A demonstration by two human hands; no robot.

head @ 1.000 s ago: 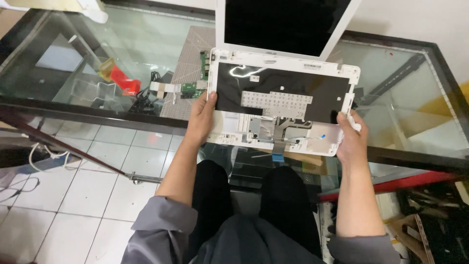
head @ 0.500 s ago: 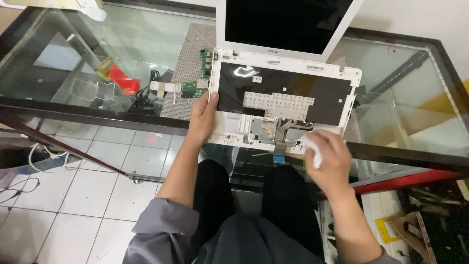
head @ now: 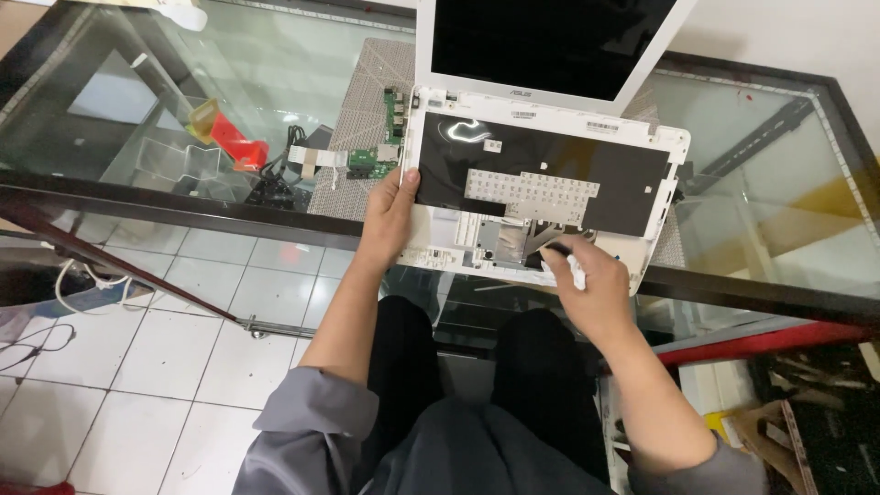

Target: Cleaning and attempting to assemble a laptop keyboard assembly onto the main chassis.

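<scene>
A white laptop [head: 550,179] lies open on the glass table with its keyboard lifted out and turned underside up, showing a black and silver backing [head: 532,192]. My left hand [head: 392,215] grips the laptop's left front edge. My right hand [head: 587,284] is over the front middle of the laptop base and holds a small white tool [head: 566,266] with a dark tip that points into the open palm rest area. The dark screen [head: 550,41] stands up behind.
A green circuit board [head: 390,128] lies on a woven mat left of the laptop. A red and yellow object [head: 229,137] and black cables [head: 275,183] show by the glass. The table's dark frame [head: 183,206] runs along the front. Clutter lies on the floor at lower right.
My right hand has left the laptop's right front corner and moved left to the front middle, now holding the white tool over the base. My left hand has stayed put.
</scene>
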